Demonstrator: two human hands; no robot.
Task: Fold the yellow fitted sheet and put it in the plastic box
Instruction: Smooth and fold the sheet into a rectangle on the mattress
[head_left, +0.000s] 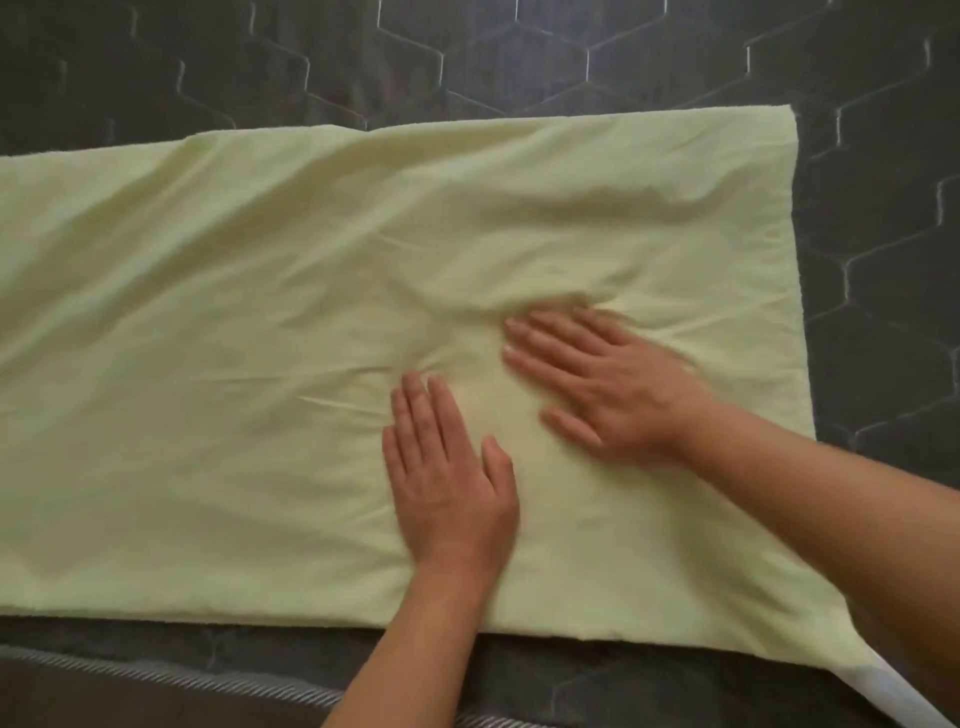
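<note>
The sheet (260, 312) runs long leftward from both flat, open hands, left hand (447, 478) and right hand (602, 384), pressed near its right end, gripping nothing.

the fitted sheet (260, 312) is spread flat on the quilted surface (519, 57). on the sheet, right of its middle, the left hand (452, 478) and right hand (608, 384) are laid flat, side by side.
</note>
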